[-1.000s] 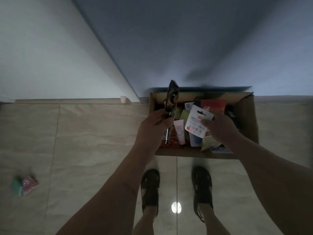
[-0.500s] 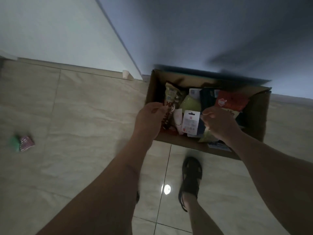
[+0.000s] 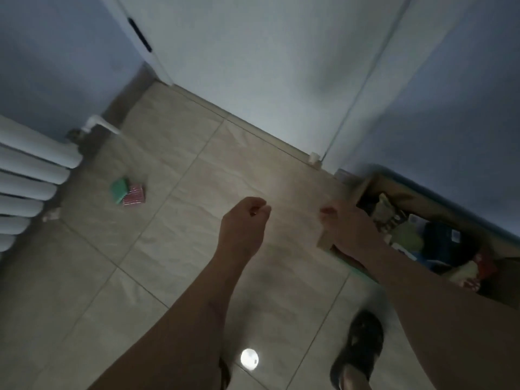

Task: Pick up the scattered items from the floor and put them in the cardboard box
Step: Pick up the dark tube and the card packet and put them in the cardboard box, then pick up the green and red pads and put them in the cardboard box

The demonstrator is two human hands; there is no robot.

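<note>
Cardboard box point(image 3: 374, 183) now holds both packets; left hand point(image 3: 244, 223) and right hand point(image 3: 347, 229), emptied and loosely curled, swing toward green-and-red packets point(image 3: 129, 191) at left.

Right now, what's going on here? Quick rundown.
A person is clearing items off a tiled floor into a cardboard box at the right, which already holds a jumble of packets. Both hands are empty at this moment: the left hand is loosely curled over the floor, and the right hand is by the box's near corner. A green and red packet pair lies on the floor to the left, near a white radiator, not yet picked up.
</note>
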